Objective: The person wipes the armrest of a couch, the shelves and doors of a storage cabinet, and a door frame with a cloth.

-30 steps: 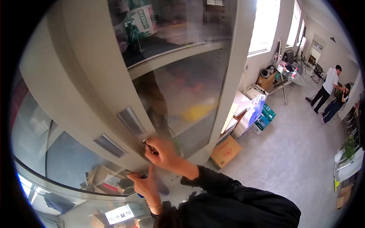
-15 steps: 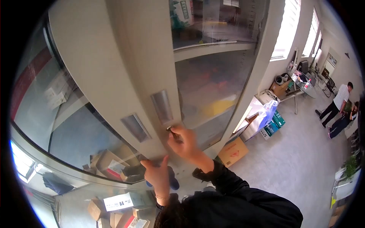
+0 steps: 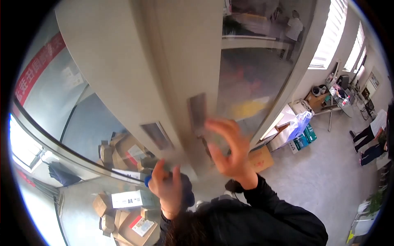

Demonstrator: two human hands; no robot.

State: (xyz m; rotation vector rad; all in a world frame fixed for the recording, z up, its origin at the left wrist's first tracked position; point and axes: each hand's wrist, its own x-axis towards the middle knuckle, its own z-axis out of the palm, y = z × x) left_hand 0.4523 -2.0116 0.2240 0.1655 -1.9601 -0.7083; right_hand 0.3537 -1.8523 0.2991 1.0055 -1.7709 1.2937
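Right hand (image 3: pixel 230 149) open, blurred, empty, beside cabinet door (image 3: pixel 180 61) handle plate (image 3: pixel 198 111); left hand (image 3: pixel 166 188) grip closed on blue object (image 3: pixel 147 180).

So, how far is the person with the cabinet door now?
Done: nothing I can confirm. In hand: the open right hand reaches at the recessed handle; the left hand holds a blue object. Left: the cabinet door looks shut.

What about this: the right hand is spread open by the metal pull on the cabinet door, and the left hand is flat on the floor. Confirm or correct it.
One part is wrong. In the head view the left hand is raised against the cabinet door, not on the floor. The right hand is indeed spread open by the metal pull, though blurred.
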